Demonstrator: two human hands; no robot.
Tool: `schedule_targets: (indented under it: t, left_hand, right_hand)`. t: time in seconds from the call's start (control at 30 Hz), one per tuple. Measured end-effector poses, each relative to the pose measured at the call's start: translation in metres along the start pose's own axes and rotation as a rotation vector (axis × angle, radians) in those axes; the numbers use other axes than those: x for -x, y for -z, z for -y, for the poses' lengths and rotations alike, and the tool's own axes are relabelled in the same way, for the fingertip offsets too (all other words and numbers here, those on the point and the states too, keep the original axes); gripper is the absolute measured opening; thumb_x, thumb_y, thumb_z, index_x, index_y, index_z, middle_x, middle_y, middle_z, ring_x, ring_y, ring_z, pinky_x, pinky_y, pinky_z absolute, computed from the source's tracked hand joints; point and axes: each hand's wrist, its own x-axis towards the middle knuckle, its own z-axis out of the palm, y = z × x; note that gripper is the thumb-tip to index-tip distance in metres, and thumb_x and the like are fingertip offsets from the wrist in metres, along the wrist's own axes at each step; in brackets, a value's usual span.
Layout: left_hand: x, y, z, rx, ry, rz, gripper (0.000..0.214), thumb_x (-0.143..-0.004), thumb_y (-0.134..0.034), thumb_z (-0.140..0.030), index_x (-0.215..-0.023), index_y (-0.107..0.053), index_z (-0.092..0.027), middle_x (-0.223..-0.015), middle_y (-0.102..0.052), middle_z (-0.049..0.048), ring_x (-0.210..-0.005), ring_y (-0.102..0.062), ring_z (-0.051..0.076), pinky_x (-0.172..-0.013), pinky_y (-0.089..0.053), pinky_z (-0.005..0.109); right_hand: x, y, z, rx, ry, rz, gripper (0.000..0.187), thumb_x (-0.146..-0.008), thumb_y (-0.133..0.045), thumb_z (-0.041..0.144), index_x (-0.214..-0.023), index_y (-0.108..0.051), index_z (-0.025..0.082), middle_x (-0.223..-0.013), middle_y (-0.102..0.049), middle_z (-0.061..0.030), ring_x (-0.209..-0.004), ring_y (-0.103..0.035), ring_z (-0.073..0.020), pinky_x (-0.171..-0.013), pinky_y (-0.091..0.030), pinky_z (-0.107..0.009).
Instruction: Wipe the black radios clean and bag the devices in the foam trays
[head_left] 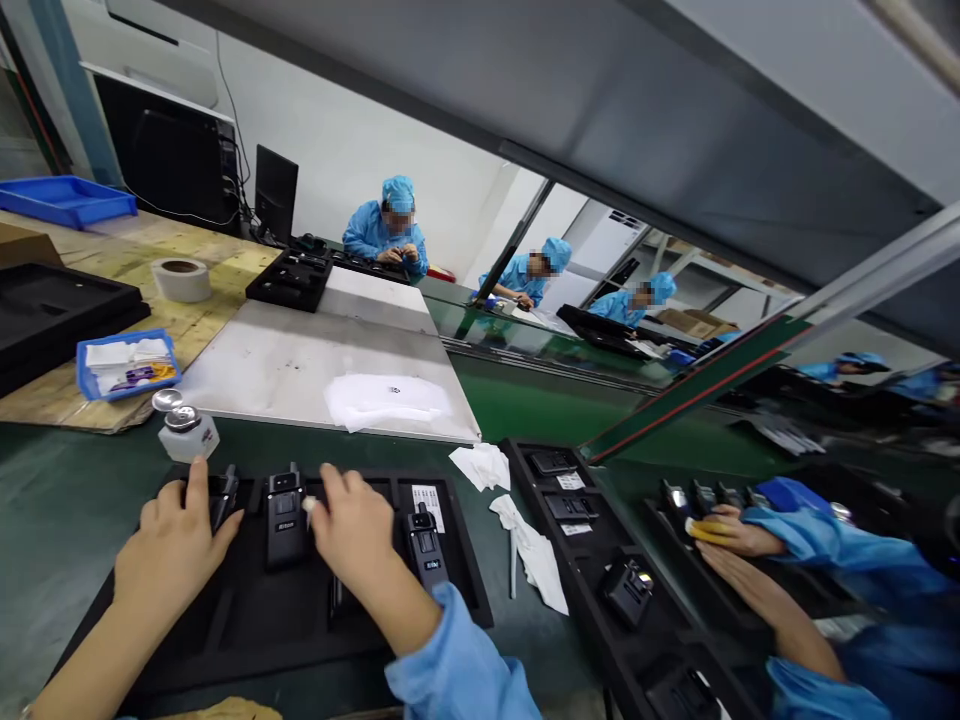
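Observation:
My left hand point(165, 550) is over the left part of a black foam tray point(255, 630). Its index finger and thumb are spread beside a black two-way radio point(223, 498), partly hidden behind the hand. I cannot tell if they grip it. My right hand point(356, 525) hovers to the right of a second two-way radio point(286, 535), fingers bent. A small whitish bit point(308, 505), too small to name, shows at its thumb tip. Another radio point(426, 550) lies right of that hand, and a dark piece below it is mostly covered.
A metal-topped pump bottle point(187, 435) stands behind the tray. Crumpled white wipes point(529, 550) lie to the right, beside another radio tray point(570, 540). A co-worker's hands point(739, 535) hold a yellow cloth at far right. A blue bin point(127, 365) and tape roll point(181, 280) sit left.

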Motion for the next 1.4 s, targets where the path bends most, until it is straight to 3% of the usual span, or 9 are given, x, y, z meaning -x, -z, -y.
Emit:
schedule_targets:
  t: [0.1, 0.2, 0.37, 0.5, 0.7, 0.9, 1.1, 1.23, 1.4]
  left_hand:
    - [0.012, 0.009, -0.016, 0.079, -0.028, -0.051, 0.07, -0.103, -0.026, -0.052, -0.159, -0.028, -0.009, -0.123, -0.059, 0.0219, -0.11, -0.057, 0.039, -0.085, -0.05, 0.047]
    - [0.027, 0.012, -0.059, 0.202, -0.143, 0.072, 0.067, -0.103, -0.027, -0.051, -0.16, -0.031, -0.015, -0.112, -0.064, 0.0171, -0.097, -0.064, 0.035, -0.07, -0.051, 0.041]
    - [0.043, 0.005, -0.151, 0.245, -0.342, 0.218, 0.074, -0.098, -0.05, -0.052, -0.16, -0.032, -0.015, -0.104, -0.065, 0.0172, -0.093, -0.068, 0.034, -0.063, -0.05, 0.035]
    - [0.041, 0.005, -0.186, 0.181, -0.323, 0.326, 0.075, -0.098, -0.049, -0.047, -0.161, -0.027, -0.013, -0.11, -0.06, 0.0224, -0.086, -0.069, 0.036, -0.065, -0.052, 0.04]
    - [0.03, 0.0, -0.177, 0.248, -0.221, 0.371, 0.079, -0.097, -0.044, -0.043, -0.163, -0.016, -0.009, -0.116, -0.062, 0.0234, -0.087, -0.071, 0.038, -0.072, -0.055, 0.047]
    - [0.029, -0.009, -0.153, 1.275, 0.192, 0.557, 0.105, -0.073, -0.075, -0.061, -0.158, -0.033, -0.016, -0.133, -0.062, 0.0218, -0.112, -0.068, 0.034, -0.1, -0.051, 0.048]
    - [0.035, -0.009, -0.157, 1.485, 0.264, 0.635, 0.099, -0.065, -0.086, -0.058, -0.148, -0.051, -0.016, -0.135, -0.064, 0.0214, -0.109, -0.071, 0.029, -0.096, -0.056, 0.039]
    - [0.033, -0.011, -0.151, 1.576, 0.271, 0.664, 0.085, -0.061, -0.091, -0.053, -0.134, -0.064, -0.018, -0.13, -0.068, 0.0161, -0.114, -0.069, 0.029, -0.1, -0.055, 0.037]
    - [0.031, -0.014, -0.148, 1.693, 0.229, 0.7, 0.082, -0.062, -0.091, -0.054, -0.132, -0.066, -0.018, -0.129, -0.07, 0.0138, -0.122, -0.065, 0.03, -0.108, -0.051, 0.041]
  right_hand:
    - [0.04, 0.014, -0.061, 0.02, -0.272, -0.064, 0.048, -0.1, -0.05, 0.031, -0.148, -0.051, 0.022, -0.13, -0.061, -0.0137, -0.117, -0.061, -0.0303, -0.094, -0.051, -0.039]
    - [0.075, 0.016, -0.103, 0.044, -0.442, -0.044, 0.051, -0.099, -0.05, 0.028, -0.149, -0.049, 0.018, -0.137, -0.057, -0.0172, -0.126, -0.054, -0.0349, -0.099, -0.049, -0.043]
    - [0.098, 0.009, -0.11, 0.025, -0.463, 0.029, 0.065, -0.092, -0.062, 0.029, -0.152, -0.045, 0.013, -0.138, -0.055, -0.0181, -0.123, -0.055, -0.0369, -0.099, -0.051, -0.045]
    - [0.091, 0.013, -0.107, -0.013, -0.431, 0.106, 0.071, -0.091, -0.064, 0.03, -0.156, -0.04, 0.014, -0.136, -0.056, -0.0189, -0.119, -0.058, -0.0362, -0.096, -0.052, -0.046]
    - [0.082, 0.021, -0.12, -0.043, -0.425, 0.135, 0.076, -0.086, -0.068, 0.032, -0.154, -0.041, 0.014, -0.129, -0.058, -0.0191, -0.115, -0.062, -0.0373, -0.097, -0.051, -0.047]
    - [0.081, 0.02, -0.124, -0.089, -0.431, 0.124, 0.074, -0.086, -0.065, 0.029, -0.153, -0.041, 0.012, -0.129, -0.057, -0.0194, -0.117, -0.059, -0.0384, -0.095, -0.052, -0.05]
    - [0.079, 0.017, -0.127, -0.111, -0.43, 0.09, 0.075, -0.083, -0.071, 0.029, -0.151, -0.045, 0.01, -0.127, -0.058, -0.0209, -0.116, -0.058, -0.0402, -0.094, -0.052, -0.052]
    - [0.082, 0.011, -0.145, -0.573, -0.433, -0.056, 0.065, -0.081, -0.07, 0.032, -0.142, -0.055, 0.014, -0.122, -0.063, -0.0146, -0.106, -0.063, -0.03, -0.094, -0.051, -0.044]
    - [0.077, -0.005, -0.135, -1.35, -0.392, -0.062, 0.061, -0.073, -0.079, 0.042, -0.127, -0.065, 0.017, -0.104, -0.069, -0.0055, -0.081, -0.063, -0.0179, -0.077, -0.052, -0.032]
